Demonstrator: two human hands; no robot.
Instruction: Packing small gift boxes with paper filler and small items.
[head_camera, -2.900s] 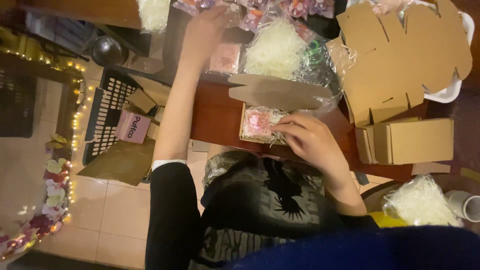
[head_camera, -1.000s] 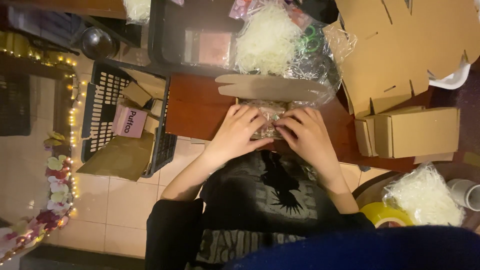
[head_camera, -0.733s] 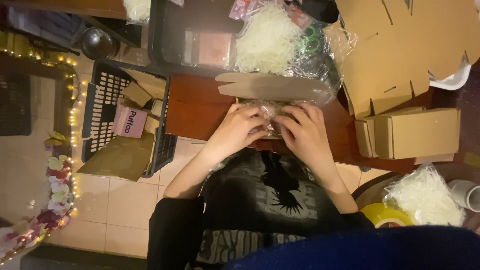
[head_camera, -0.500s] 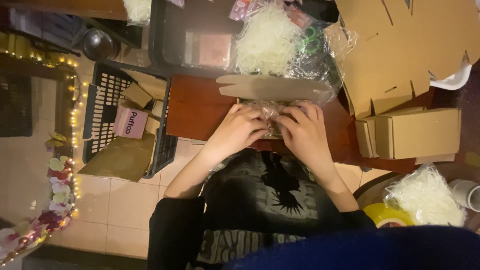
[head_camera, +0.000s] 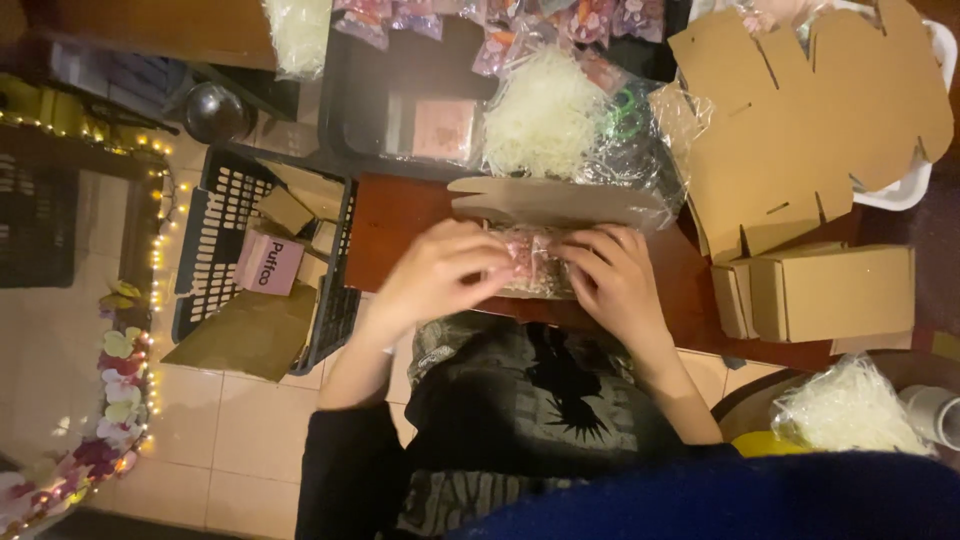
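Since the frame nearly three seconds earlier the left hand had come back from the far tray and joined the right hand on the small clear-wrapped packet with pink contents, which lay at the near edge of the reddish-brown wooden tabletop, just under the flat strip of brown cardboard. Both grips were clenched on the packet, fingers curled over its ends, thumbs hidden. Doing this well probably meant pressing evenly from both sides so the wrap stayed smooth and the contents did not shift. Beyond lay a clear bag of pale shredded paper, flat die-cut cardboard blanks and a folded brown cardboard box to the right, and a black plastic basket on the left.
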